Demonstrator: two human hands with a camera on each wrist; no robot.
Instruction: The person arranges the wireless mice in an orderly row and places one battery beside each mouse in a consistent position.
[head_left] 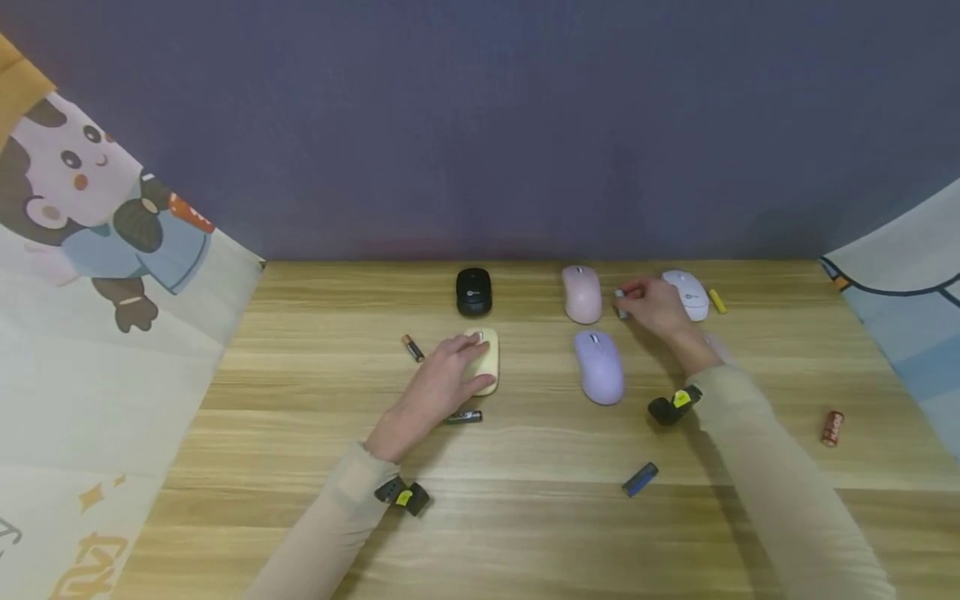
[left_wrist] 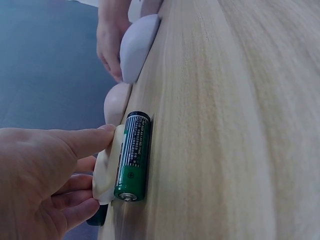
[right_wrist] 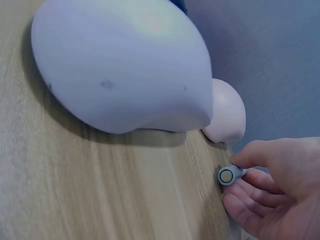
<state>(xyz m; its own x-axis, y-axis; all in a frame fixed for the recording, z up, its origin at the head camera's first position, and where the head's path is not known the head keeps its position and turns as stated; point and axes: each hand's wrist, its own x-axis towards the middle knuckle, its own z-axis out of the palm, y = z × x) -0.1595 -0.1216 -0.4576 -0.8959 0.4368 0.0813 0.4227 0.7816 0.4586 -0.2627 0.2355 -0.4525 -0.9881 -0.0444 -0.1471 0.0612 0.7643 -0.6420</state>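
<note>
My left hand (head_left: 438, 379) holds a pale yellow computer mouse (head_left: 491, 360), thumb at one side and fingers at the other, as the left wrist view also shows. Just beside that mouse lies a green and black AA battery (left_wrist: 134, 157). Farther right, my right hand (head_left: 660, 307) pinches a small grey battery (right_wrist: 228, 175) between thumb and fingers, low over the wooden table. A pink mouse (head_left: 582, 295) sits to the left of this battery, and a white mouse (head_left: 690, 297) is to the right of the hand. Nearer to me is a lavender mouse (head_left: 600, 369).
At the back stands a black mouse (head_left: 474, 293). Loose batteries lie about: a black and copper one (head_left: 412, 348), a blue one (head_left: 641, 480), a red one (head_left: 832, 428) and a yellow one (head_left: 717, 301). A dark blue panel (head_left: 480, 133) rises behind the table.
</note>
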